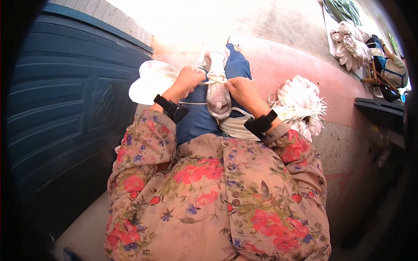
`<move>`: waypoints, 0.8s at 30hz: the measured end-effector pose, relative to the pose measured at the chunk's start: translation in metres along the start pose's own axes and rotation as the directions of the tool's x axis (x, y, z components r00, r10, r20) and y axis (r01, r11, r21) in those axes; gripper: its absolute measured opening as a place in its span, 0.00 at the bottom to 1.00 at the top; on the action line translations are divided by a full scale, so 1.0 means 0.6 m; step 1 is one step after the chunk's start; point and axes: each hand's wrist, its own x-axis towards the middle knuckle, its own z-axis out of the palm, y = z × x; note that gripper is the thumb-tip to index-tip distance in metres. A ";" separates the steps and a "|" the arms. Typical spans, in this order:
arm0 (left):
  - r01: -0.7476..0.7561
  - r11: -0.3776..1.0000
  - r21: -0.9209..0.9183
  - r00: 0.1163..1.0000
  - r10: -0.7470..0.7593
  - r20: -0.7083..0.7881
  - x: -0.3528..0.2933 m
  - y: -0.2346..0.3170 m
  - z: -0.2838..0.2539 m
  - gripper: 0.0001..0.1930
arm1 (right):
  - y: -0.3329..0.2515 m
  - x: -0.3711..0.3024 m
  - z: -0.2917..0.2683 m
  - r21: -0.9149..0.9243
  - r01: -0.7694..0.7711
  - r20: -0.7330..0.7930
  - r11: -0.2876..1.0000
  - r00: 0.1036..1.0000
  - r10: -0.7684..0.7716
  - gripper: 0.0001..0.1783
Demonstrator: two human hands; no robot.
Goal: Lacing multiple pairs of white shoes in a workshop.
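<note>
A pale pink-and-white sneaker (218, 96) lies lengthwise over my lap, between my legs in blue trousers. Across its upper runs a whitish shoelace (216, 81), drawn between both hands. My left hand (188, 81) is closed on the lace at the shoe's left side, fingers pinched. On the other side my right hand (244, 92) pinches the lace close against the shoe. A bundle of white laces (238, 128) rests on my lap below the shoe, partly behind my right wrist. Another strand crosses my left thigh.
A white rounded thing (150, 81), too overexposed to name, lies beyond my left wrist. At my right sits a pile of pale shoes (300, 101) with loose laces. A blue panelled door (74, 87) stands close on the left. More pale shoes (350, 45) lie far right, near a dark ledge (379, 112).
</note>
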 end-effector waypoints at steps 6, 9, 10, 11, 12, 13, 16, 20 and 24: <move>-0.385 0.922 -0.041 0.914 0.375 -0.157 0.020 -0.053 0.035 0.06 | -0.003 -0.006 0.010 -0.045 0.049 -0.044 0.998 0.998 -0.051 0.13; -0.335 0.942 -0.025 0.927 0.325 -0.189 0.012 -0.040 0.040 0.06 | 0.002 -0.009 0.012 -0.060 0.025 -0.024 0.998 0.999 -0.026 0.12; -0.337 0.941 -0.026 0.927 0.326 -0.186 0.009 -0.029 0.036 0.06 | 0.003 -0.010 0.012 -0.061 0.028 -0.040 0.998 0.999 -0.031 0.12; -0.131 0.961 -0.244 0.991 0.122 -0.052 0.005 -0.017 0.026 0.06 | 0.004 -0.011 0.012 -0.061 0.034 -0.057 0.998 0.998 -0.037 0.12; 0.107 0.902 -0.418 0.991 -0.061 0.123 0.003 -0.010 0.017 0.06 | 0.006 -0.010 0.014 -0.060 0.032 -0.059 0.998 0.998 -0.035 0.12; 0.107 0.903 -0.416 0.990 -0.060 0.125 0.005 -0.009 0.006 0.06 | 0.009 -0.007 0.018 -0.065 0.052 -0.061 0.997 0.997 -0.056 0.12; 0.307 0.722 -0.620 0.917 -0.049 0.397 0.008 -0.010 -0.026 0.07 | 0.010 -0.004 0.023 -0.076 0.077 -0.057 0.994 0.995 -0.081 0.11; 0.364 0.796 -0.484 0.859 -0.086 0.505 0.006 -0.006 -0.039 0.08 | 0.013 -0.007 0.025 -0.072 0.086 -0.048 0.994 0.995 -0.089 0.11; 0.357 0.878 -0.318 0.850 -0.165 0.501 0.006 0.001 -0.042 0.09 | 0.009 -0.014 0.013 -0.057 0.057 -0.070 0.997 0.996 -0.061 0.10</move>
